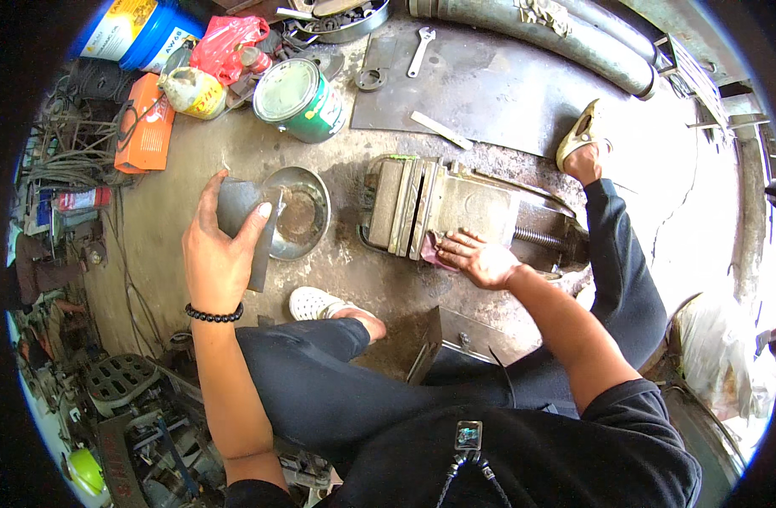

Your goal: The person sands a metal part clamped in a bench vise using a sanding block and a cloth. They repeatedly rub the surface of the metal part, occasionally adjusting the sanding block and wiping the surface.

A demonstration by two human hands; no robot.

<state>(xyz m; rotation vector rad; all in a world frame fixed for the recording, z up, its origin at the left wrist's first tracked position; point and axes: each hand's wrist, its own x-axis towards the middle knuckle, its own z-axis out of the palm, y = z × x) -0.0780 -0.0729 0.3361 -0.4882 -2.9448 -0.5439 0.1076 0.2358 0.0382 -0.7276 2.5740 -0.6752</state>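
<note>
My left hand [217,262] is closed around a dark grey flat sheet [237,207], gripped between thumb and fingers; its exact kind I cannot make out. Just to the right of it, a round metal bowl [322,207] with a rusty-brown bottom stands on the floor. My right hand [483,261] presses a small pink cloth [432,251] on the near side of a big machine vise [479,203]. The vise lies on its base, its jaws almost together and its screw [540,239] showing at the right. Part of the cloth is hidden under my fingers.
Behind the bowl stand a green and white paint can [299,100], a yellow-labelled bottle [193,93] and an orange box [144,127]. A steel plate [489,118] carries an adjustable wrench [421,52]. Long pipes [557,38] lie farther back. My feet flank the vise.
</note>
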